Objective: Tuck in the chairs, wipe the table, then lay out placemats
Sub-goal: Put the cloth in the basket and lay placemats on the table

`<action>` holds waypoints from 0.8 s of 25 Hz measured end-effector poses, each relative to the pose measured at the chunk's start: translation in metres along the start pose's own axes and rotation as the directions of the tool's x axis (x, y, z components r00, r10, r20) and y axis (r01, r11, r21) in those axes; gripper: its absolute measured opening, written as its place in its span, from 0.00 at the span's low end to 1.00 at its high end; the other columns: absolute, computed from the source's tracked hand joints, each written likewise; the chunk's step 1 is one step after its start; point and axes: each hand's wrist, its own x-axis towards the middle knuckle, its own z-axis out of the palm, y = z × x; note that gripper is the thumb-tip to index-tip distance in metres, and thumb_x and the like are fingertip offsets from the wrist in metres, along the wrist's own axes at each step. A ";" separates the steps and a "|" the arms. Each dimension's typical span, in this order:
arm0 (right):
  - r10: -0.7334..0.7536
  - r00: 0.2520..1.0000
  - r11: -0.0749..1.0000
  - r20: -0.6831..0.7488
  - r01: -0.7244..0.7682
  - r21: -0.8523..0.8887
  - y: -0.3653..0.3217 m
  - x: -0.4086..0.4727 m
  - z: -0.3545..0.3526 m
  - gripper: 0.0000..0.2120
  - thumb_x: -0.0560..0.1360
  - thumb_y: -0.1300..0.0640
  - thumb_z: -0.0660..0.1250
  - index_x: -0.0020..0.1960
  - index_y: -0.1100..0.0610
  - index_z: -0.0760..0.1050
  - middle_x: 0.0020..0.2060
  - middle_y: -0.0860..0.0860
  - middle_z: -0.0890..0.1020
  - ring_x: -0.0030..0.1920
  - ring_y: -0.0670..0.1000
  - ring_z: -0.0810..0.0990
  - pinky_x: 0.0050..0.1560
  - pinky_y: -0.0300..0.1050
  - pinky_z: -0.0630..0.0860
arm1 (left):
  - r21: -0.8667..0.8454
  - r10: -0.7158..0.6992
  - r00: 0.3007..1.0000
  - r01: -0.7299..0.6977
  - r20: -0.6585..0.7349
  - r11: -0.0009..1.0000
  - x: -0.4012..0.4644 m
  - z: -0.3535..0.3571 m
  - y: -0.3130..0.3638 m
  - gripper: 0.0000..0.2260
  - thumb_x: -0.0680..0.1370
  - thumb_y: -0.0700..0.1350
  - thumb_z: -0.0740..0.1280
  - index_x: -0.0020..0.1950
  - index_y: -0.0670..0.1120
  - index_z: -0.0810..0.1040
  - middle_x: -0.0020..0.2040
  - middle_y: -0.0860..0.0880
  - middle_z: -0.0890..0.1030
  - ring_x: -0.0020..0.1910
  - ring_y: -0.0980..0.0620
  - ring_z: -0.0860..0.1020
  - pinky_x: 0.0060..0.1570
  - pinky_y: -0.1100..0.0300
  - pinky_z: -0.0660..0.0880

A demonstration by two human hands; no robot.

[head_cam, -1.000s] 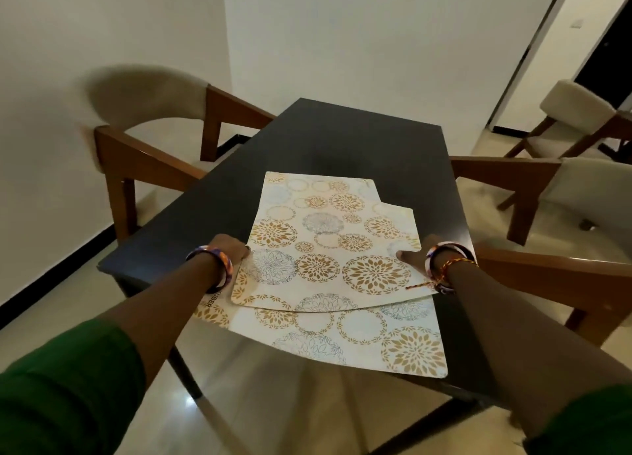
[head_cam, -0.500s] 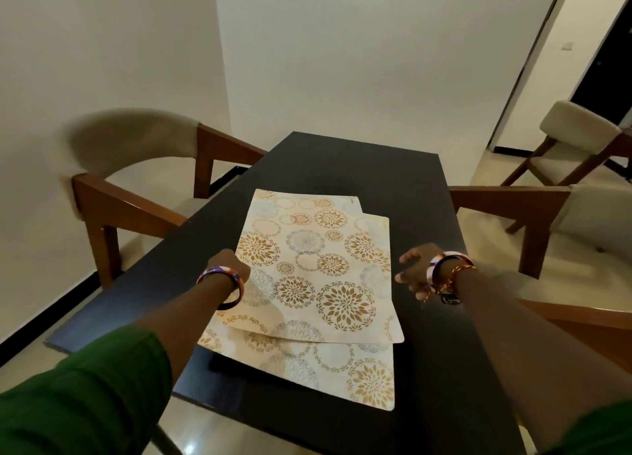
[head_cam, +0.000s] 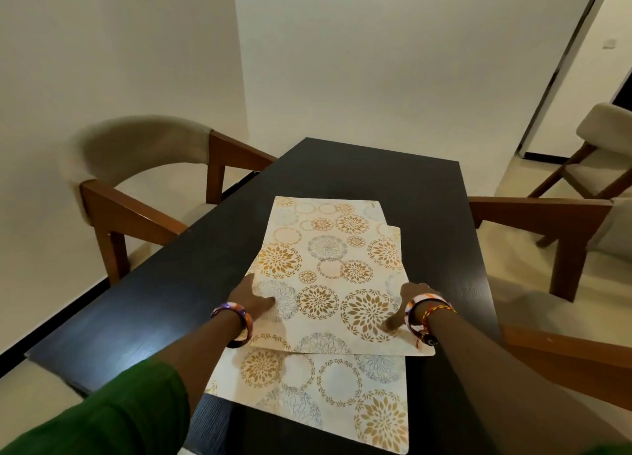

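The placemats are sitting in a loose, fanned stack at the centre and lower centre of the frame on the dark table (head_cam: pixel 393 181), and the top placemat (head_cam: pixel 328 283) is overlapping a lower placemat (head_cam: pixel 325 386) whose near edge is hanging close to the table's front edge. The likely trouble is that, in drawing the top one away, it is dragging the ones beneath with it, so the lower placemat could be slipping off the front edge, or the sheet could be bending if lifted by one side only. The left hand (head_cam: pixel 254 302) is holding the top placemat's left edge, fingers tucked under it and hidden, thumb on top. The right hand (head_cam: pixel 405 304) is resting on its right side, fingers curling at the edge; whether its grip is truly pinching I cannot tell
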 end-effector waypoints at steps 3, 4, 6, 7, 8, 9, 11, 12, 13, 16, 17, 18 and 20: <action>0.012 1.000 1.000 0.021 -0.013 0.005 -0.005 0.006 0.000 0.34 0.70 0.47 0.73 0.68 0.62 0.65 0.65 0.59 0.69 0.65 0.61 0.71 0.62 0.51 0.74 | 0.006 -0.026 0.999 0.025 0.027 1.000 0.010 -0.001 -0.004 0.32 0.78 0.46 0.66 0.77 0.44 0.52 0.76 0.44 0.58 0.74 0.44 0.60 0.70 0.54 0.61; 0.027 0.999 0.999 0.023 -0.027 0.033 -0.006 0.008 0.003 0.36 0.69 0.46 0.73 0.69 0.61 0.63 0.65 0.59 0.68 0.65 0.61 0.71 0.63 0.52 0.73 | 0.012 -0.032 0.999 0.031 0.033 0.999 0.012 0.000 -0.004 0.33 0.78 0.47 0.66 0.77 0.45 0.52 0.77 0.44 0.58 0.74 0.44 0.60 0.70 0.54 0.61; 0.084 0.996 0.990 0.039 -0.088 0.109 -0.002 0.012 0.006 0.38 0.69 0.46 0.73 0.71 0.60 0.61 0.67 0.59 0.65 0.66 0.62 0.69 0.65 0.53 0.72 | 0.009 -0.040 0.999 0.039 0.033 0.999 0.014 0.001 -0.004 0.33 0.78 0.47 0.66 0.77 0.46 0.52 0.77 0.44 0.57 0.74 0.44 0.60 0.70 0.54 0.62; 0.094 0.995 0.983 0.043 -0.100 0.152 -0.001 0.014 0.006 0.38 0.70 0.47 0.73 0.72 0.59 0.59 0.69 0.59 0.63 0.68 0.63 0.67 0.66 0.53 0.70 | -0.002 -0.039 0.999 0.040 0.030 0.999 0.017 0.002 -0.005 0.33 0.77 0.47 0.66 0.77 0.46 0.52 0.77 0.44 0.57 0.74 0.44 0.60 0.70 0.54 0.62; 0.105 0.993 0.977 0.053 -0.113 0.181 0.000 0.016 0.006 0.38 0.71 0.49 0.72 0.73 0.58 0.57 0.70 0.59 0.61 0.69 0.63 0.66 0.67 0.53 0.69 | -0.011 -0.037 0.999 0.037 0.027 0.999 0.019 0.003 -0.006 0.33 0.77 0.48 0.66 0.77 0.47 0.52 0.77 0.44 0.57 0.74 0.44 0.61 0.70 0.54 0.62; 0.103 0.993 0.973 0.062 -0.113 0.199 0.001 0.018 0.007 0.38 0.71 0.50 0.72 0.73 0.58 0.56 0.71 0.59 0.60 0.69 0.63 0.65 0.68 0.54 0.68 | -0.022 -0.039 0.999 0.040 0.022 0.999 0.021 0.003 -0.008 0.33 0.77 0.48 0.67 0.77 0.47 0.53 0.76 0.44 0.58 0.74 0.44 0.61 0.69 0.54 0.63; 0.114 0.992 0.971 0.059 -0.123 0.207 0.003 0.021 0.007 0.38 0.69 0.51 0.73 0.72 0.57 0.57 0.70 0.58 0.61 0.69 0.63 0.65 0.67 0.55 0.69 | -0.085 -0.047 0.999 0.047 0.005 0.995 0.023 0.002 -0.012 0.33 0.76 0.47 0.68 0.76 0.46 0.56 0.76 0.44 0.60 0.72 0.43 0.63 0.68 0.53 0.64; 0.121 0.992 0.969 0.036 -0.126 0.212 0.003 0.025 0.009 0.37 0.70 0.53 0.72 0.72 0.57 0.57 0.70 0.58 0.61 0.69 0.63 0.65 0.66 0.54 0.69 | -0.139 -0.050 0.999 0.048 -0.008 0.989 0.024 0.003 -0.014 0.33 0.75 0.47 0.69 0.76 0.46 0.58 0.75 0.43 0.62 0.72 0.43 0.65 0.68 0.52 0.65; 0.119 0.993 0.966 0.026 -0.122 0.227 0.003 0.025 0.010 0.34 0.72 0.55 0.69 0.73 0.56 0.57 0.70 0.58 0.61 0.69 0.62 0.65 0.65 0.53 0.70 | -0.188 -0.053 0.998 0.047 -0.028 0.981 0.023 0.003 -0.016 0.33 0.74 0.46 0.71 0.75 0.45 0.60 0.74 0.43 0.64 0.71 0.42 0.66 0.67 0.52 0.66; 0.062 0.998 0.985 0.024 -0.065 0.158 0.002 0.028 0.007 0.26 0.79 0.58 0.61 0.74 0.60 0.57 0.71 0.61 0.62 0.70 0.62 0.64 0.58 0.47 0.72 | -0.245 -0.065 0.995 0.044 -0.078 0.968 0.020 0.005 -0.017 0.32 0.73 0.46 0.72 0.74 0.44 0.63 0.72 0.42 0.67 0.68 0.42 0.69 0.64 0.53 0.69; 0.079 0.997 0.982 0.006 -0.079 0.173 0.001 0.032 0.006 0.27 0.79 0.57 0.61 0.74 0.61 0.57 0.72 0.61 0.62 0.71 0.63 0.64 0.60 0.49 0.70 | -0.245 -0.064 0.994 0.041 -0.087 0.969 0.020 0.004 -0.018 0.32 0.73 0.46 0.72 0.74 0.44 0.63 0.72 0.43 0.68 0.68 0.42 0.70 0.63 0.54 0.70; 0.119 0.992 0.975 0.044 -0.125 0.183 -0.002 0.031 0.009 0.29 0.77 0.54 0.65 0.73 0.60 0.57 0.71 0.60 0.63 0.70 0.63 0.64 0.64 0.51 0.69 | -0.240 -0.059 0.994 0.035 -0.095 0.970 0.022 0.002 -0.018 0.32 0.73 0.46 0.72 0.73 0.43 0.64 0.72 0.43 0.68 0.68 0.43 0.70 0.63 0.54 0.69; 0.172 0.985 0.960 0.029 -0.174 0.221 -0.012 0.032 0.010 0.34 0.70 0.53 0.72 0.70 0.60 0.61 0.66 0.59 0.68 0.67 0.62 0.69 0.66 0.54 0.70 | -0.243 -0.055 0.993 0.028 -0.106 0.970 0.027 -0.003 -0.019 0.32 0.73 0.46 0.72 0.73 0.43 0.64 0.71 0.43 0.68 0.68 0.43 0.70 0.64 0.54 0.69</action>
